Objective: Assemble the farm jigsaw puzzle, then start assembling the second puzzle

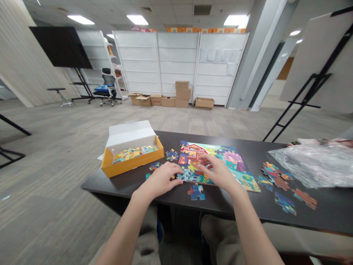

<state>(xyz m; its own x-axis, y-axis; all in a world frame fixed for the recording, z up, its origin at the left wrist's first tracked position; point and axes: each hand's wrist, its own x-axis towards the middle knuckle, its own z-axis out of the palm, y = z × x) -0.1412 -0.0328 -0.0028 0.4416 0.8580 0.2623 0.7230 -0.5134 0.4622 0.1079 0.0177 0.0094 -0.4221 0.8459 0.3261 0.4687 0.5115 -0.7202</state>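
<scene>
Jigsaw puzzle (234,160) under right grip (216,171), left grip (162,180) at its edge

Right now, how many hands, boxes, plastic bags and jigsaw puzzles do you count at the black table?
Hands: 2 (left hand, right hand)
Boxes: 1 (yellow puzzle box)
Plastic bags: 1 (clear plastic bag)
Jigsaw puzzles: 1 (jigsaw puzzle)
Total: 5

jigsaw puzzle (238,173): red-barn farm scene, lying flat, edges ragged | blue piece (196,192): loose, just below puzzle | piece cluster (275,176): multicoloured, loose, right of puzzle | yellow box (132,163): open, left of puzzle, heaped with pieces
</scene>
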